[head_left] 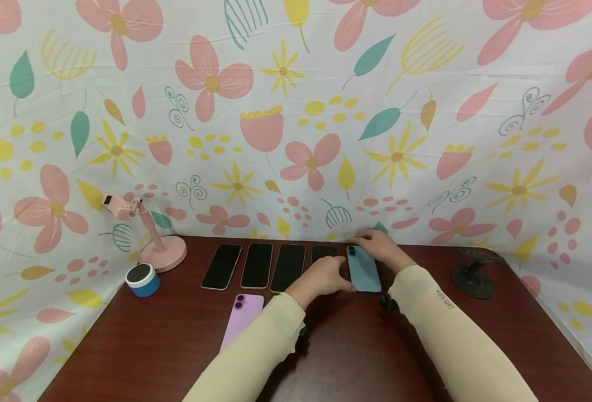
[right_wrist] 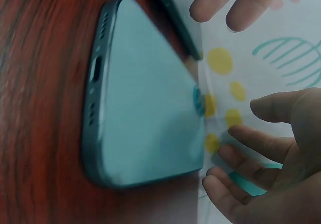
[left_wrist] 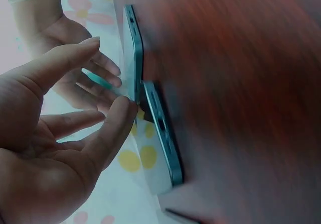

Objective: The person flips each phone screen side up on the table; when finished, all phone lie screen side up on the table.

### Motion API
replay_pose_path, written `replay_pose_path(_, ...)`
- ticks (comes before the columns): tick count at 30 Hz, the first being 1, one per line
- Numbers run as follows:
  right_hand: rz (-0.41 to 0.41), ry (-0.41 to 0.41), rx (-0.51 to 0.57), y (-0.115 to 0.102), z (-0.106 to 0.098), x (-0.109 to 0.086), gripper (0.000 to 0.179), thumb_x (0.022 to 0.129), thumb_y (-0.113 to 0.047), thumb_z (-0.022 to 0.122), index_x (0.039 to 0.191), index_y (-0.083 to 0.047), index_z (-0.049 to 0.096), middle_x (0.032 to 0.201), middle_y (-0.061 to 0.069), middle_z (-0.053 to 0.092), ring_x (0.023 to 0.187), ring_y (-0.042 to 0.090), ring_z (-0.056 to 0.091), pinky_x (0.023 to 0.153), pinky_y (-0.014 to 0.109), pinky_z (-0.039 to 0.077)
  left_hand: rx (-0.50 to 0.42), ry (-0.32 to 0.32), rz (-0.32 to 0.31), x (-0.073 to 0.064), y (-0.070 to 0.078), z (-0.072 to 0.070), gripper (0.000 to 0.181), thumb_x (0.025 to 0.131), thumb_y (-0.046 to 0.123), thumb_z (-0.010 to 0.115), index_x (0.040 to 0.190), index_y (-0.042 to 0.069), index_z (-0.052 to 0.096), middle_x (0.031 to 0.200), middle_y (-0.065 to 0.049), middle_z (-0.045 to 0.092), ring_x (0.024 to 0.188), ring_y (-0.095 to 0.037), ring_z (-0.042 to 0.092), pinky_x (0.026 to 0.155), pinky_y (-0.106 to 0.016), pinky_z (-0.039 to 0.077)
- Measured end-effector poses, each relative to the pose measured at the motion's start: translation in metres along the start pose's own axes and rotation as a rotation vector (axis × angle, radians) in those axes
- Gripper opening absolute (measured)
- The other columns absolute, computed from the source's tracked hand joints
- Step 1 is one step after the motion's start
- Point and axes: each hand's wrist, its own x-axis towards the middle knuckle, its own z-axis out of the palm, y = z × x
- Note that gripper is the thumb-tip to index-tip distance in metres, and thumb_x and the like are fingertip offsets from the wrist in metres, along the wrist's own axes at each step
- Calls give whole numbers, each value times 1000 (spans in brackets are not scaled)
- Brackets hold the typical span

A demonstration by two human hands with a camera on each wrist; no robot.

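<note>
A light blue phone lies back side up near the table's far edge, its camera bump at the upper left. My left hand hovers at its left side, over a dark-screened phone that it partly hides. Loosely spread fingers show in the left wrist view, with one fingertip right at a phone's edge. Beyond the blue phone's top right corner is my right hand. In the right wrist view, the right hand's relaxed fingers stand apart from the blue phone, holding nothing.
Three more phones lie screen up in a row on the left. A purple phone lies face down in front, partly behind my left sleeve. A pink stand, a blue-and-white jar and a dark stand flank the row on the brown table.
</note>
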Motion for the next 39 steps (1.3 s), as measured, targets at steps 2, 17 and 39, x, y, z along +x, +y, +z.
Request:
replay_pose_path(2,13,-13,6,4,-1,0,58,112,-38,50,151,5,56,159,31,51,140,49,54,111,59,51,-11,-10,-13,0,4,3,84,91,38,86,160,8,50,159,-9,60,143,-25,60,116,-41,52)
replay_pose_path(17,33,-12,23,25,6,7,53,112,-30,48,151,6,55,157,31,52,139,46,56,110,56,52,123,-14,-56,7,20,16,77,87,37,90,150,5,60,149,-9,67,124,-23,69,100,-32,58)
replay_pose_path(39,18,18,-34,22,6,11,30,109,-25,53,98,-2,70,75,2,53,69,18,45,66,32,41,216,53,-40,19,21,30,34,86,38,91,100,12,74,96,-2,74,77,-13,62,73,-25,51)
